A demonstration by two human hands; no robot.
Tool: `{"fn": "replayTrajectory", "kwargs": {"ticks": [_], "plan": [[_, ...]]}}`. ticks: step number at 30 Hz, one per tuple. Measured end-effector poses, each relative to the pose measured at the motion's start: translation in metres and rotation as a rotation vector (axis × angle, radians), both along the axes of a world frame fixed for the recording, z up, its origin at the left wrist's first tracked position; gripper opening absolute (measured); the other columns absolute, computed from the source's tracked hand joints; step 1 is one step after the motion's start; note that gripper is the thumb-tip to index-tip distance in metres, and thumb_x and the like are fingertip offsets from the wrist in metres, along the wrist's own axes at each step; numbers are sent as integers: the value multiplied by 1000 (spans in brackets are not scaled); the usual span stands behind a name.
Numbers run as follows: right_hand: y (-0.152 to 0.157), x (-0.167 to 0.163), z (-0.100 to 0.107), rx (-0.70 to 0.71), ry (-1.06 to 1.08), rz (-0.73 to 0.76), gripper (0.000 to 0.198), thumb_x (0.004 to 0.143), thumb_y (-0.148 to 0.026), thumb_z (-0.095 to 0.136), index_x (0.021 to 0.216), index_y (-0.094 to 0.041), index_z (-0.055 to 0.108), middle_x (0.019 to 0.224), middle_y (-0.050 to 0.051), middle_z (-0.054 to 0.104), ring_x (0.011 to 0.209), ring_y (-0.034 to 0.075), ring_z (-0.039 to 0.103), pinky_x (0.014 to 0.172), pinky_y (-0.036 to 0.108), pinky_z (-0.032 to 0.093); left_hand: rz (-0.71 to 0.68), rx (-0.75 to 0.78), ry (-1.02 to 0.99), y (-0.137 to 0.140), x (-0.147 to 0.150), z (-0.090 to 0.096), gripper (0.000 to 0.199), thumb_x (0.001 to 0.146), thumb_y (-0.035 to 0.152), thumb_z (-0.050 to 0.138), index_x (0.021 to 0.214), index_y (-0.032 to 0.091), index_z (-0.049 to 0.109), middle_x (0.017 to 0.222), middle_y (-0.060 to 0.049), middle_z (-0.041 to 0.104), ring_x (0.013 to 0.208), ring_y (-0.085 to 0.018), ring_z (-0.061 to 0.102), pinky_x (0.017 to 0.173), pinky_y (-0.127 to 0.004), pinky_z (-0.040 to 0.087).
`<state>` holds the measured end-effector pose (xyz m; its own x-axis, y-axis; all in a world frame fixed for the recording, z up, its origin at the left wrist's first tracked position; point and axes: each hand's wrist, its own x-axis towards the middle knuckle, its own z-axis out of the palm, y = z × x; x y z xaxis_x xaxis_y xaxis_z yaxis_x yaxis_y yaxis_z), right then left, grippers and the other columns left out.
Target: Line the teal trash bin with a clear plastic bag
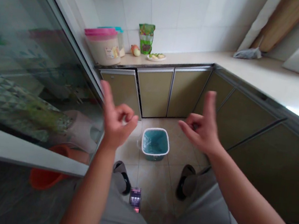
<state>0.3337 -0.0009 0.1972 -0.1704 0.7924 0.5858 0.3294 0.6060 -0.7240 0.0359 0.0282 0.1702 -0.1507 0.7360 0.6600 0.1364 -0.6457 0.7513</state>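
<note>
My left hand (117, 122) is raised in the air, its index finger pointing up, the thumb out to the side and the other fingers curled. Opposite it, my right hand (201, 128) makes a mirrored shape, with index finger up and thumb apart. Neither hand holds or touches anything. On the tiled floor below and between them stands a teal square bucket (153, 158) with a white rim. Its inside looks shiny; whether that is water or a clear lining I cannot tell.
Cabinets (152, 92) line the back and right under a pale counter (195, 57). On it are a pink-lidded container (105, 47), a green bag (146, 38) and a small plate of food (156, 57). A glass door (49, 58) is at left; an orange basin (47, 179) sits lower left.
</note>
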Motion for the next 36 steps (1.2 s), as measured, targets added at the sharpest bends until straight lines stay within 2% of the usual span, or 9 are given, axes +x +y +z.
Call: {"fn": "replayTrajectory", "kwargs": {"ticks": [3,7,15,18,21,24,28,31,36], "plan": [[75,-10,-69,-313,-35,8,111,89,-29,67,166,-22,-12,85,0,69,53,11,45,52,24,42,-53,-280,26,44,20,-56,122,72,10,72,167,29,-2,63,12,49,53,-7,44,56,-17,38],[116,-10,-112,-355,-4,0,112,87,-32,67,167,-19,-10,92,3,71,55,10,47,55,23,44,-102,-420,9,72,17,-101,125,73,11,72,165,25,-12,66,12,51,56,-6,45,58,-17,37],[118,-11,-100,-298,-14,-24,108,88,-35,69,167,-21,-3,93,2,70,58,11,49,58,24,46,-101,-316,-14,84,3,-71,123,74,15,76,166,26,-5,69,9,53,57,-8,44,58,-18,37],[115,-11,-113,-287,-36,-43,103,88,-38,69,167,-19,7,84,0,68,61,13,51,61,25,48,-89,-318,-17,78,-2,-82,112,75,23,78,165,28,11,76,6,58,61,-8,48,61,-19,40],[99,-5,-154,-315,-110,-105,78,93,-44,63,160,-17,33,78,0,66,65,15,55,64,27,48,-33,-415,53,59,-14,-128,78,81,33,73,152,23,42,81,3,60,66,-10,52,64,-21,43],[75,-1,-212,-465,-370,-157,41,97,-40,54,130,-18,66,76,2,67,67,16,59,65,26,46,-34,-719,338,31,-27,-200,33,85,33,65,115,18,67,71,3,59,62,-11,53,62,-22,42],[55,-8,-277,-644,-870,121,23,92,-31,61,107,-25,76,91,4,76,83,18,67,72,25,45,-387,-1054,896,0,-30,-281,16,76,26,72,89,18,74,71,0,66,67,-14,59,66,-24,44],[55,-19,-305,-674,-977,131,30,94,-29,58,119,-26,74,104,6,77,96,21,69,78,25,46,-347,-1081,984,-7,-22,-308,35,81,30,69,113,18,74,80,-2,70,73,-16,63,71,-26,47],[60,-28,-329,-636,-1024,92,39,95,-29,54,130,-27,69,132,10,67,107,25,69,87,30,50,-403,-1117,1074,-7,-18,-314,68,80,36,72,145,21,59,88,-4,72,79,-20,67,76,-27,49]]}}
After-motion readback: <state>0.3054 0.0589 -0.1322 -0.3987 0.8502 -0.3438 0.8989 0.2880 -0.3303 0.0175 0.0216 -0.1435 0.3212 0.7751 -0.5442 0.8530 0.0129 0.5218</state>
